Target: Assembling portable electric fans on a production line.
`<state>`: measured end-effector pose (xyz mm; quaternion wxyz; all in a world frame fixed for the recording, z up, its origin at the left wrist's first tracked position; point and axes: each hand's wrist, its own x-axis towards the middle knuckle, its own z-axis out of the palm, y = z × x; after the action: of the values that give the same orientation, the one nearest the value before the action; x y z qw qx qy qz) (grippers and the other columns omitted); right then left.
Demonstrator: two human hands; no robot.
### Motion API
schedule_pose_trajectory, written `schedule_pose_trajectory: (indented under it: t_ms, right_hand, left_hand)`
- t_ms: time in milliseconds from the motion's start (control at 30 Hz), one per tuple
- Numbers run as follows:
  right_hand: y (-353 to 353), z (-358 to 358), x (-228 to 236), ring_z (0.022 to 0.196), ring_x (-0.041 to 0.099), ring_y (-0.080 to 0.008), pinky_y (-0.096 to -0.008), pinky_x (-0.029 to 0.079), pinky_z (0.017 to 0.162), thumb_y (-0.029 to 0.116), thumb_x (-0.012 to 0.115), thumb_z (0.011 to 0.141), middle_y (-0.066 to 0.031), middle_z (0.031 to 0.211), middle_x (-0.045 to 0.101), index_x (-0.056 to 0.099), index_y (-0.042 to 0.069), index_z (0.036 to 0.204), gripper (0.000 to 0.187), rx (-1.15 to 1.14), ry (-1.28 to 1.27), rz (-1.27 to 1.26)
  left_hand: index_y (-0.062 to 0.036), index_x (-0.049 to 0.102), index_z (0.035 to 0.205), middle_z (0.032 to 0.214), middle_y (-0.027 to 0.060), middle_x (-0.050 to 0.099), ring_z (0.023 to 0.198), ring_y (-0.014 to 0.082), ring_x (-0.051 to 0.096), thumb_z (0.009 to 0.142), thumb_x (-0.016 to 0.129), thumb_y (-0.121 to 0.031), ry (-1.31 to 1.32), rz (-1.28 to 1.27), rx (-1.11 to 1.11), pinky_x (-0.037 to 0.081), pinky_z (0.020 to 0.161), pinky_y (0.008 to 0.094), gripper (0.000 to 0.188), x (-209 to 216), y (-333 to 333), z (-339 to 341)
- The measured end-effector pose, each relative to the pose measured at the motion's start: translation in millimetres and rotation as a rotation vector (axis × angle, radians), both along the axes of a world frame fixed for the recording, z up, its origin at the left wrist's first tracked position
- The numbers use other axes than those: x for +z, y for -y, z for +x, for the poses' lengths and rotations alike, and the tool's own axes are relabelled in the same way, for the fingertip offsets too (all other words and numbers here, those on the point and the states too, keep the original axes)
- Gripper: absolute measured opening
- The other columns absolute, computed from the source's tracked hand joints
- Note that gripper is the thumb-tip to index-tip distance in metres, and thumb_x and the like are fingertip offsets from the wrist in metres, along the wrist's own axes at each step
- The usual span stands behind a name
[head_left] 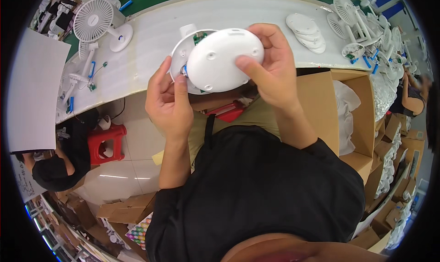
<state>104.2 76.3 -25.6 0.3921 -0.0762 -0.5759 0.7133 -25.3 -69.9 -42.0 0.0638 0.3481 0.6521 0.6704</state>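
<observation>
My left hand (170, 101) grips the rim of a round white fan base (179, 55), held just beyond the bench's near edge. A green circuit board (200, 37) and part of a blue battery with wires (184, 70) show inside it. A white oval-looking bottom cover (220, 62) with small screw holes overlaps the base and hides most of its inside. My right hand (274, 71) pinches this cover at its right side, thumb on top and fingers around the edge. A gap shows between cover and base on the left.
White-topped bench (146, 46) curves across the front. A stack of white covers (306, 33) lies to the right, near several fans (348, 19). An assembled fan (98, 23) stands at the left. An open carton (357, 120) sits at my right, a red stool (106, 143) and another person (59, 168) at left.
</observation>
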Motion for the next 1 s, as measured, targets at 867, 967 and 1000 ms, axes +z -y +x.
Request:
schedule_pose_trajectory:
  t_ms: [867, 967, 1000]
  right_hand:
    - [48.1, 16.3, 54.9, 0.097, 0.055, -0.0189, -0.0258, 0.048, 0.085, 0.000, 0.069, 0.081, -0.0108, 0.118, 0.053, 0.057, 0.001, 0.128, 0.049, -0.071, 0.242, 0.358]
    - [52.6, 18.9, 57.1, 0.095, 0.054, -0.0185, -0.0264, 0.046, 0.084, 0.004, 0.071, 0.081, -0.0100, 0.117, 0.052, 0.059, 0.000, 0.125, 0.046, -0.076, 0.196, 0.294]
    - [54.6, 20.9, 58.1, 0.095, 0.054, -0.0185, -0.0264, 0.046, 0.084, 0.004, 0.071, 0.081, -0.0100, 0.117, 0.052, 0.059, 0.000, 0.125, 0.046, -0.076, 0.202, 0.293]
  left_hand:
    - [0.0079, 0.039, 0.140, 0.121, 0.0205, 0.059, 0.104, 0.0256, 0.061, 0.093, 0.061, -0.016, 0.091, 0.023, -0.024, 0.050, 0.088, 0.0325, 0.057, 51.2, 50.5, 57.3]
    - [0.0075, 0.043, 0.137, 0.121, 0.0213, 0.060, 0.105, 0.0259, 0.061, 0.092, 0.063, -0.017, 0.109, 0.048, -0.012, 0.050, 0.088, 0.0323, 0.055, 59.9, 49.2, 59.1]
    - [0.0075, 0.043, 0.137, 0.121, 0.0213, 0.060, 0.105, 0.0259, 0.061, 0.092, 0.063, -0.017, 0.114, 0.047, -0.013, 0.050, 0.088, 0.0323, 0.055, 61.4, 51.0, 59.4]
